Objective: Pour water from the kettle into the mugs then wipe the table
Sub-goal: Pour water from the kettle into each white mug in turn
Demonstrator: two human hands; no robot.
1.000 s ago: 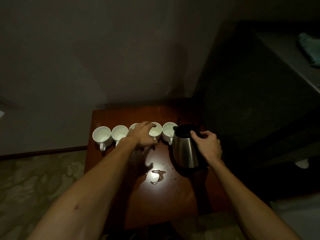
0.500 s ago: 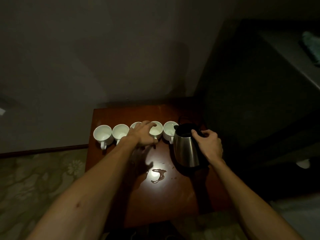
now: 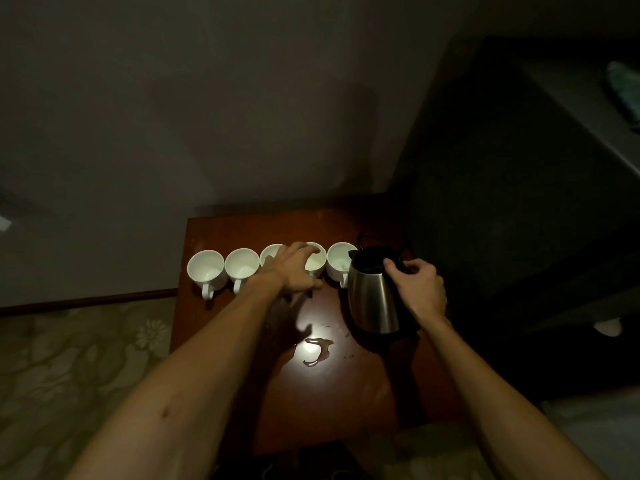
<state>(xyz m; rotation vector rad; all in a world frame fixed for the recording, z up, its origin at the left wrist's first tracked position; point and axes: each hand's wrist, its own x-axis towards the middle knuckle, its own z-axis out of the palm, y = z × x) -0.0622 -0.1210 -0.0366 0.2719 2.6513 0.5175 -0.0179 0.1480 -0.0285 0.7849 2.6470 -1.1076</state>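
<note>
Several white mugs stand in a row along the back of a small reddish-brown table (image 3: pixel 353 403). The leftmost mug (image 3: pixel 206 270) and the one beside it (image 3: pixel 241 266) are uncovered. My left hand (image 3: pixel 294 270) rests over the rims of the third mug (image 3: pixel 270 252) and fourth mug (image 3: pixel 317 263), fingers spread. The rightmost mug (image 3: pixel 339 263) sits by the spout of a steel kettle (image 3: pixel 372 299), which stands upright with its lid off. My right hand (image 3: pixel 417 289) grips the kettle's black handle. A small puddle of water (image 3: pixel 317 349) glints in front of the mugs.
A dark cabinet (image 3: pixel 519 202) rises right of the table, with a pale cloth (image 3: pixel 623 84) on top. A grey wall stands behind. Patterned floor (image 3: pixel 69 358) lies to the left. A white object (image 3: pixel 607 327) sits low at the right.
Almost nothing has moved. Both hands keep their places on the mugs and the kettle handle; the view has shifted slightly.
</note>
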